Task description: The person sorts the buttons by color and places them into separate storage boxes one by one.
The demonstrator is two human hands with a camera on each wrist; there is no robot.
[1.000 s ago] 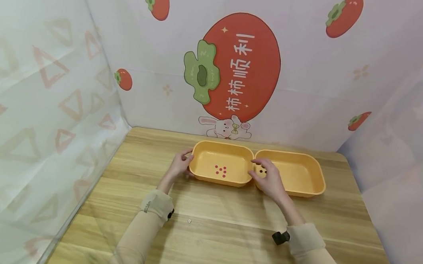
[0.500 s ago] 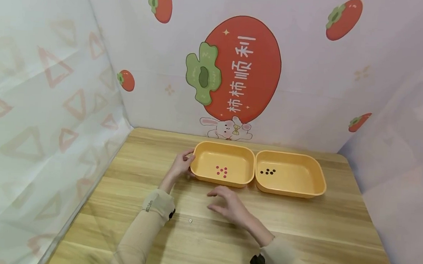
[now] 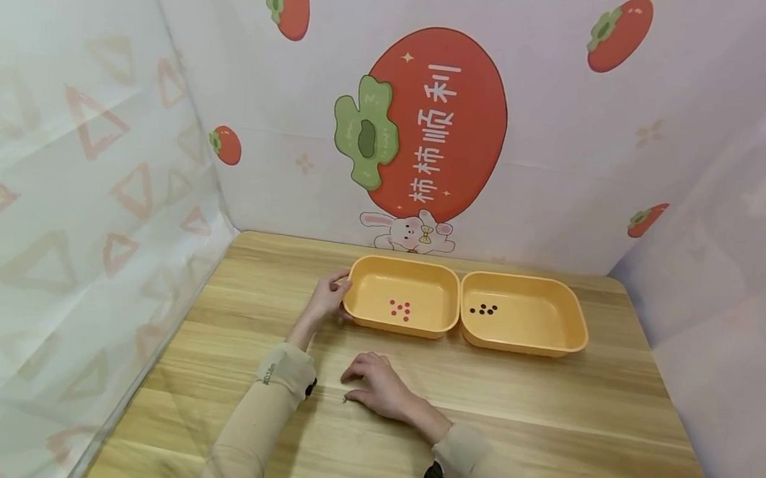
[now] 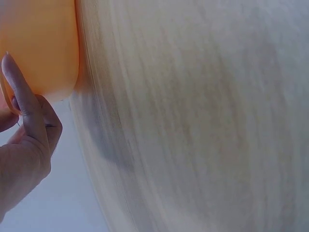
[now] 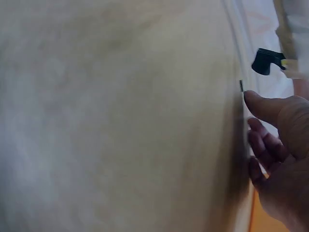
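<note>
My left hand [image 3: 328, 299] grips the left end of a yellow plastic bin [image 3: 446, 327], thumb over its rim, as the left wrist view [image 4: 31, 125] also shows. Several small red discs [image 3: 399, 308] lie inside that bin. My right hand [image 3: 378, 387] is low over the table, fingers bent and spread from the thumb, holding nothing. Right at its thumb tip is a small round pale piece [image 3: 344, 399]; in the right wrist view it appears as a thin dark sliver [image 5: 241, 86] on edge.
A second yellow bin [image 3: 576, 328] stands against the first one's right end, with several small black discs [image 3: 482, 309] in it. The wooden table [image 3: 582, 408] meets a printed cloth backdrop [image 3: 556, 169] behind the bins. A black wrist camera [image 5: 265, 60] is beyond my right thumb.
My right hand has moved from the join between the bins, down and left, to the small pale piece. It uncovered the black discs. My left hand has stayed on the bin's rim.
</note>
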